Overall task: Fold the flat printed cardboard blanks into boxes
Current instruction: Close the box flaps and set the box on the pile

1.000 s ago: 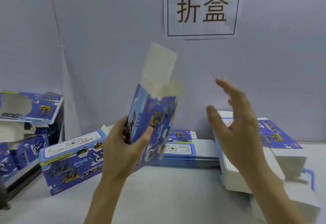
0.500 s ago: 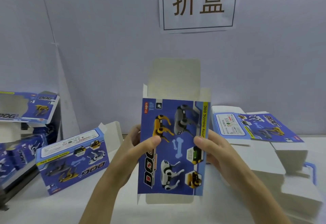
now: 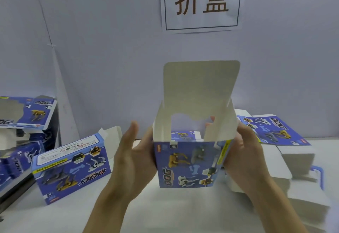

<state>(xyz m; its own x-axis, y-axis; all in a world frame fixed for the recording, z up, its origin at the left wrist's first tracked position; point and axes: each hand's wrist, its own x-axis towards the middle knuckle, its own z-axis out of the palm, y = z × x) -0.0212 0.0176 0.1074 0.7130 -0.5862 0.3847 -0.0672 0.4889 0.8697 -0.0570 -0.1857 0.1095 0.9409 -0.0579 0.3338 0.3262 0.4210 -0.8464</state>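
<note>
- Head view only, looking forward and down at both hands.
- Centrally, the box [image 3: 190, 163] is held upright between the hands, opened into a tube, above the table [image 3: 165, 210]; whether its lower edge touches the table cannot be told.
- Left hand [image 3: 132, 161]: palm flat against the box's left side, fingers straight, thumb raised and apart from the card. Pressing, not wrapped around it.
- Right hand [image 3: 244, 159]: curled round the right side; fingertips [image 3: 211, 120] show through the window cut-out in the far wall, so this hand grips the box.
- Top end open. Tall lid flap [image 3: 201, 87] stands up from the far wall, with a side flap rising at each side edge; insides plain white.
- Near face printed blue with toy dogs, bones and "DOG" lettering running sideways.
- Edges and room: bare table in front of the hands. Wall [image 3: 110, 49] close behind, carrying a paper sign [image 3: 201, 3].
- Finished box [image 3: 71, 166] lies on its side to the left, near the left forearm but apart from it; more boxes [image 3: 23, 122] stacked at the far left.
- Flat blanks [image 3: 275, 131] piled to the right, just beside the right hand, with further white card nearer the right forearm.
</note>
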